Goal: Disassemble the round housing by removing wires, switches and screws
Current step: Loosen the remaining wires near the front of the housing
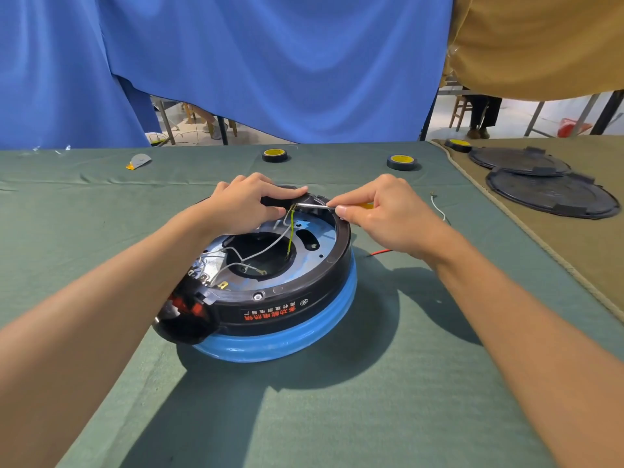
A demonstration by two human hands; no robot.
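Observation:
The round housing [297, 298], black above a blue base, lies upside down on the green cloth with its metal plate showing. White wires [266, 248] and a yellow-green wire [291, 231] run from the far rim into the central hole. My left hand [250, 204] grips the far rim of the housing. My right hand [381, 214] holds a screwdriver with a metal shaft [312, 205] and yellow handle, its tip at the rim where the wires meet. A screw [258, 296] sits in the near rim, and red switch parts [189, 307] show at the handle on the left.
Two black tape rolls with yellow cores [275, 155] [401, 161] stand at the back of the table. A loose white wire [439, 209] and a red wire [381, 253] lie right of the housing. Two black round covers [550, 194] rest on the tan cloth at right. Blue curtain [270, 62] hangs behind.

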